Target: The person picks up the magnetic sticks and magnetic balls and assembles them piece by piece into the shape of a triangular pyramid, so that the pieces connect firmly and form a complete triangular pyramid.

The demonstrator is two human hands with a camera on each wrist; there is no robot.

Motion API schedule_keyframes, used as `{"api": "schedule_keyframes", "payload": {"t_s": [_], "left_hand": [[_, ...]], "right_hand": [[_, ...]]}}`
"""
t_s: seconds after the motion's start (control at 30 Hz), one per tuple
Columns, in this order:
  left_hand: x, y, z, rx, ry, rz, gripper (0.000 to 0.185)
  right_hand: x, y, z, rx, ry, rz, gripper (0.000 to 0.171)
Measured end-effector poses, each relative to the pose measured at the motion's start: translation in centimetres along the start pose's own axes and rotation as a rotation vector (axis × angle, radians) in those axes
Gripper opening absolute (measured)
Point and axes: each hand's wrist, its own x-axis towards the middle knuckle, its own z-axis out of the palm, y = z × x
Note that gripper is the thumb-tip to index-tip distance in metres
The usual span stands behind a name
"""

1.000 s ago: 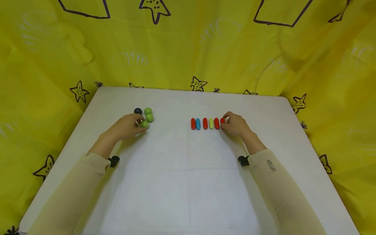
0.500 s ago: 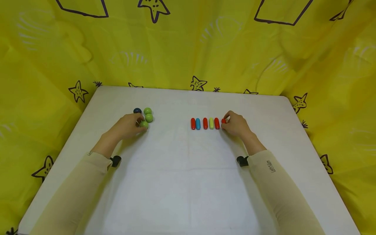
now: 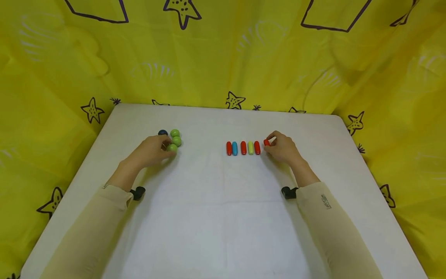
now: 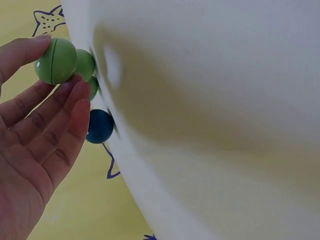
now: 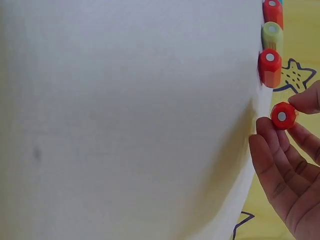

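Green seamed ball (image 4: 56,61), red rod (image 5: 283,116).

Green ball (image 4: 56,62) in left grip (image 4: 37,142) between thumb and fingers, two more green balls (image 4: 85,65) and blue ball (image 4: 101,126) beyond

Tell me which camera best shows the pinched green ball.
The left wrist view: the green ball looks large, seam visible. The head view shows it small, partly hidden by the left hand; the right wrist view lacks it.
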Motion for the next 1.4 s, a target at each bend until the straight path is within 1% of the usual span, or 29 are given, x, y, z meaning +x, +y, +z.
{"api": "schedule_keyframes", "payload": {"t_s": [0.17, 0.27, 0.43, 0.57, 0.7, 0.8, 1.07, 1.2, 1.4], "left_hand": [[0.1, 0.6, -0.1, -0.013, 0.025, 0.029, 0.040], [0.1, 1.2, -0.1, -0.033, 0.041, 0.044, 0.038], [0.2, 1.9, 0.3, -0.067, 0.072, 0.089, 0.036], [0.5, 2.5, 0.6, -0.081, 0.098, 0.123, 0.038], [0.8, 3.3, 0.9, -0.115, 0.102, 0.120, 0.041], [0.9, 4.0, 1.0, -0.150, 0.097, 0.114, 0.039], [1.6, 5.5, 1.7, -0.200, 0.115, 0.154, 0.035], [2.2, 6.1, 2.1, -0.241, 0.120, 0.152, 0.034], [2.6, 7.2, 2.8, -0.317, 0.113, 0.130, 0.035]], "right_hand": [[-0.2, -0.4, -0.4, 0.028, 0.012, -0.001, 0.045], [-0.4, -0.8, -0.4, 0.056, 0.017, -0.020, 0.045], [-0.9, -1.6, -0.3, 0.107, 0.007, -0.053, 0.045], [-1.2, -2.2, -0.1, 0.135, 0.010, -0.067, 0.040], [-1.4, -2.7, 0.2, 0.171, 0.013, -0.097, 0.037], [-1.5, -3.2, 0.4, 0.197, 0.004, -0.113, 0.039], [-1.7, -4.3, 1.1, 0.253, 0.008, -0.154, 0.039], [-1.6, -4.7, 1.4, 0.296, -0.009, -0.164, 0.037], [-1.5, -5.5, 2.0, 0.319, -0.025, -0.188, 0.035]]}}
